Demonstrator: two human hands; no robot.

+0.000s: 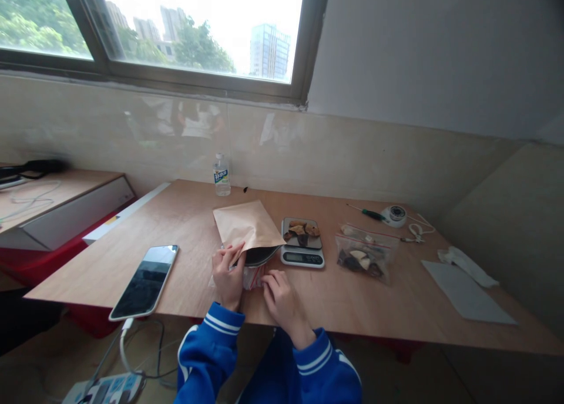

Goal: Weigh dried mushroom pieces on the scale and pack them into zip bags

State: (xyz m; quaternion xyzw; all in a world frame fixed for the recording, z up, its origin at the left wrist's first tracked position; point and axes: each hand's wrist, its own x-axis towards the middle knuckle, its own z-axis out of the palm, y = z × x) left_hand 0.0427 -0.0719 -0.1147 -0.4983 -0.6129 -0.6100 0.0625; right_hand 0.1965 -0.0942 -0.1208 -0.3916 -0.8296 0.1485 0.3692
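Observation:
My left hand [229, 279] is closed on the near edge of a brown kraft paper bag [247, 223], whose front edge is raised off the table. Under that edge shows something dark with a curved rim [263, 255]; its kind I cannot tell. Below it lie clear zip bags [252, 278] with red stripes, partly hidden by both hands. The fingers of my right hand [284, 301] are bent and pinch the edge of these zip bags. Just right of the paper bag, a small white digital scale [303, 258] carries several brown dried pieces [302, 232].
Right of the scale lies a filled zip bag [366, 257]. Farther right are a screwdriver [372, 214], a white round camera [395, 215], a grey sheet [467, 292] and a tissue [469, 266]. A cabled phone [145, 282] lies left; a bottle [222, 176] stands near the wall.

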